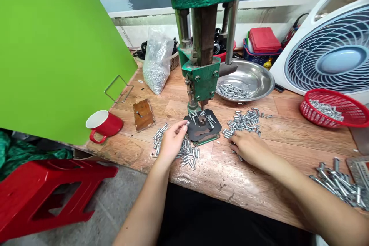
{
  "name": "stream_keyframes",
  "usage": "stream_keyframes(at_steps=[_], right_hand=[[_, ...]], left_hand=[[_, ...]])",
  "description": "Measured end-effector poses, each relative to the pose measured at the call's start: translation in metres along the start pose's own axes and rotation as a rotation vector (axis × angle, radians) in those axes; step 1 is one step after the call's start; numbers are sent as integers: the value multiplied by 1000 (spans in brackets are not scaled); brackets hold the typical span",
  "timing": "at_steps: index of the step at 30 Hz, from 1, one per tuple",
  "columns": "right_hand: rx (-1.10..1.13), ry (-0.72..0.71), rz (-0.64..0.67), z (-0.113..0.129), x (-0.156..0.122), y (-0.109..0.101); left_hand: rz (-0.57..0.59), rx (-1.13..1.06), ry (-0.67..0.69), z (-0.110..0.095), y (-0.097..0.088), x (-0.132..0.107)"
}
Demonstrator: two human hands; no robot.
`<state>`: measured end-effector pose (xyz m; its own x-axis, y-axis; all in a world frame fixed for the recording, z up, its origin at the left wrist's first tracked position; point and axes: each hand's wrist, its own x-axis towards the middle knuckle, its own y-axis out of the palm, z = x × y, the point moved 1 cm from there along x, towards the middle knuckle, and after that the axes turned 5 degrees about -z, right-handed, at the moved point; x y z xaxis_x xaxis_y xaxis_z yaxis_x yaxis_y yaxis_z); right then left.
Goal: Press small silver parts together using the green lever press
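My left hand (173,140) is at the left edge of the press's dark base plate (196,133), thumb and forefinger pinched on a small metal sleeve (188,123). Several ring-ended metal pins (211,120) lie on that plate, under the ram of a green hand press (203,80). Beneath and around my left hand spreads a heap of ring-ended pins (188,153). My right hand (249,146) rests at the near edge of a pile of short metal sleeves (245,120), right of the press. Its fingers are curled down, and whatever is between the fingertips is hidden.
Behind the right pile sits a steel bowl (263,82) of metal parts. A red basket (353,109), a fan (331,50) and loose bolts (340,184) are at the right. Leftward are a parts bag (157,63), wooden block (144,115) and red mug (111,123).
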<state>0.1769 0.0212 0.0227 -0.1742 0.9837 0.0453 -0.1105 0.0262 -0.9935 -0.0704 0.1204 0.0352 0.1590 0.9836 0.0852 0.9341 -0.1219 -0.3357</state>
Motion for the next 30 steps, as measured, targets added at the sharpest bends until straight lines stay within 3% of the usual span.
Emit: stream_keyframes(at_steps=[5, 8, 12, 17, 22, 30], right_hand=[[129, -64, -11, -2, 2, -3], [341, -14, -74, 7, 12, -7], [560, 30, -199, 18, 33, -13], [728, 39, -244, 26, 62, -15], [723, -132, -303, 27, 86, -6], [689, -163, -251, 27, 95, 2]], left_hand=[[91, -578, -354, -5, 16, -25], [174, -775, -477, -11, 26, -32], [192, -833, -538, -15, 31, -33], [183, -866, -544, -15, 30, -33], [166, -872, -540, -13, 29, -35], [128, -837, -551, -8, 24, -32]])
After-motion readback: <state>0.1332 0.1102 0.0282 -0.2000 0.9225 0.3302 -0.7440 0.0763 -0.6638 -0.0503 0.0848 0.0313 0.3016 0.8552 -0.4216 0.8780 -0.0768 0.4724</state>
